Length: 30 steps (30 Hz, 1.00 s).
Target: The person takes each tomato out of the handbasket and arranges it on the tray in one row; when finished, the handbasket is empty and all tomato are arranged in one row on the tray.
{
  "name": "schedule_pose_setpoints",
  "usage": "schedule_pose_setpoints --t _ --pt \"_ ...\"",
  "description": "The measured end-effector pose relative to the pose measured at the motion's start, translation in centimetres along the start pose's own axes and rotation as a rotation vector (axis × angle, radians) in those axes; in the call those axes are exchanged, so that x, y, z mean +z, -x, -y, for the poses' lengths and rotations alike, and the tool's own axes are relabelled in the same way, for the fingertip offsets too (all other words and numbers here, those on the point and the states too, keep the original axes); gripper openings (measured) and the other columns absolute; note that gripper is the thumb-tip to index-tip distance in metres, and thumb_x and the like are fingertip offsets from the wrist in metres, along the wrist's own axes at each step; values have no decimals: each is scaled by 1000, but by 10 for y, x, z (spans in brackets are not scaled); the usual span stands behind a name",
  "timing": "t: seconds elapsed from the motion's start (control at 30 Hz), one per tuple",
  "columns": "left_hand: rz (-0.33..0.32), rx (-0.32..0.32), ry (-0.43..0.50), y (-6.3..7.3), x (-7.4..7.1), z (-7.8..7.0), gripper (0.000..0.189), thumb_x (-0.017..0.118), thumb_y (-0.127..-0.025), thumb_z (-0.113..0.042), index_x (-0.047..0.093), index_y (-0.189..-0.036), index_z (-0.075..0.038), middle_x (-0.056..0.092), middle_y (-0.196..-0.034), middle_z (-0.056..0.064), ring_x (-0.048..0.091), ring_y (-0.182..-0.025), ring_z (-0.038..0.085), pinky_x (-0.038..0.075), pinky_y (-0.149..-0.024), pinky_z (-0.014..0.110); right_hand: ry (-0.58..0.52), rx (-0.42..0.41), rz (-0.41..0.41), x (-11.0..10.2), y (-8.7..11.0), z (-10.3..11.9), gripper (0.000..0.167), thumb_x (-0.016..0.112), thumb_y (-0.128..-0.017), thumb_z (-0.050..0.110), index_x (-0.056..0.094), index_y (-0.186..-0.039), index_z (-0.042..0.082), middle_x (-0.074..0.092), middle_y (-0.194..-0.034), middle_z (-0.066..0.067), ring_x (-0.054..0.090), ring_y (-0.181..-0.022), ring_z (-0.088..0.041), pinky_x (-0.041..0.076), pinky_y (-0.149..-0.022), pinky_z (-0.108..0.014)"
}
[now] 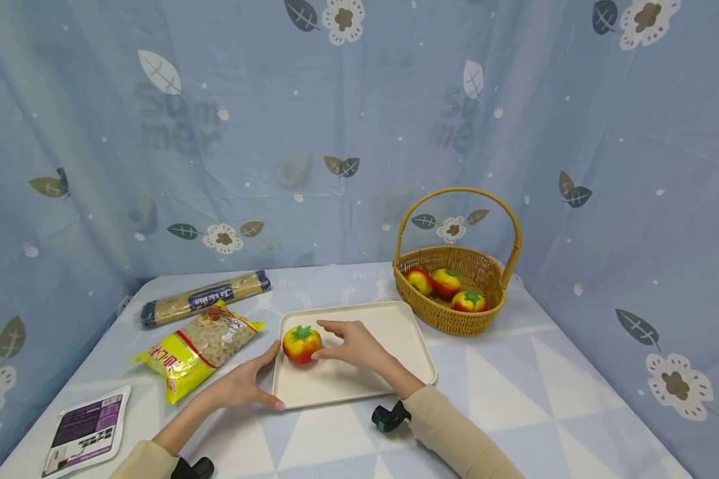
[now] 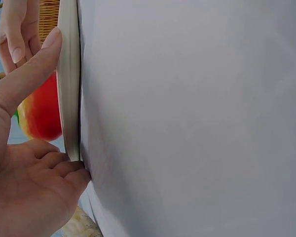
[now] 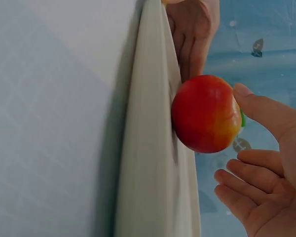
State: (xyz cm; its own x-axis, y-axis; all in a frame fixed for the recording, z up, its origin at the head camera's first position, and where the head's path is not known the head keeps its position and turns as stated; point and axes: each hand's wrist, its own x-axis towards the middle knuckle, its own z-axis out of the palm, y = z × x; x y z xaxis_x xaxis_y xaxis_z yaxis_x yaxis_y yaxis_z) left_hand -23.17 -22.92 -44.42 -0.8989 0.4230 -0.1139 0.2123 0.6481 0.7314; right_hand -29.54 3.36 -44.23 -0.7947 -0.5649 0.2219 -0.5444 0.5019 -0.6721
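Observation:
A red-and-yellow tomato-like fruit [image 1: 301, 344] with a green leafy top sits at the left end of a cream rectangular tray [image 1: 389, 332]. My right hand [image 1: 355, 344] is over the tray, thumb and fingers spread beside the fruit. In the right wrist view its thumb tip overlaps the fruit's side [image 3: 204, 113]; whether they touch I cannot tell. My left hand [image 1: 242, 384] lies against the tray's left end, the thumb at the front corner and fairly straight fingers along the side. In the left wrist view its thumb rests by the rim [image 2: 68, 98].
A handled wicker basket [image 1: 455, 324] with three similar fruits stands at the back right. On the left lie a long pasta pack [image 1: 206, 298], a yellow-and-clear pasta bag [image 1: 200, 349] and a white-and-purple pouch [image 1: 88, 431]. A blue curtain [image 1: 347, 133] hangs behind the table.

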Motion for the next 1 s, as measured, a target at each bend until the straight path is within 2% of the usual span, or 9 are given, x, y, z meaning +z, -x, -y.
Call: schedule_pose_setpoints --t 0.17,0.43,0.73,1.0 --pt "-7 3 -1 0 0 -1 123 89 -65 -35 11 -153 2 14 -155 26 13 -140 47 13 -111 62 37 -18 -1 -10 3 2 70 77 -80 43 55 -137 9 58 -134 -7 58 -118 -24 49 -96 -31" --pt "-6 -1 2 1 0 -2 123 89 -65 -34 11 -153 2 14 -156 25 12 -141 46 13 -111 62 68 -42 -24 -26 10 2 65 78 -82 35 56 -136 7 59 -133 -7 58 -119 -23 48 -97 -33" --pt "-6 9 5 0 1 1 123 89 -65 -34 11 -153 2 14 -156 25 12 -142 45 14 -111 61 99 -49 -55 -38 19 -1 61 77 -81 40 62 -130 6 63 -128 -4 59 -116 -21 49 -96 -34" --pt "-7 8 1 1 0 1 123 89 -65 -34 11 -153 2 14 -156 25 12 -141 46 14 -111 61 119 -65 -85 -53 27 -6 60 78 -81 38 62 -129 7 63 -128 -5 59 -116 -23 49 -96 -36"
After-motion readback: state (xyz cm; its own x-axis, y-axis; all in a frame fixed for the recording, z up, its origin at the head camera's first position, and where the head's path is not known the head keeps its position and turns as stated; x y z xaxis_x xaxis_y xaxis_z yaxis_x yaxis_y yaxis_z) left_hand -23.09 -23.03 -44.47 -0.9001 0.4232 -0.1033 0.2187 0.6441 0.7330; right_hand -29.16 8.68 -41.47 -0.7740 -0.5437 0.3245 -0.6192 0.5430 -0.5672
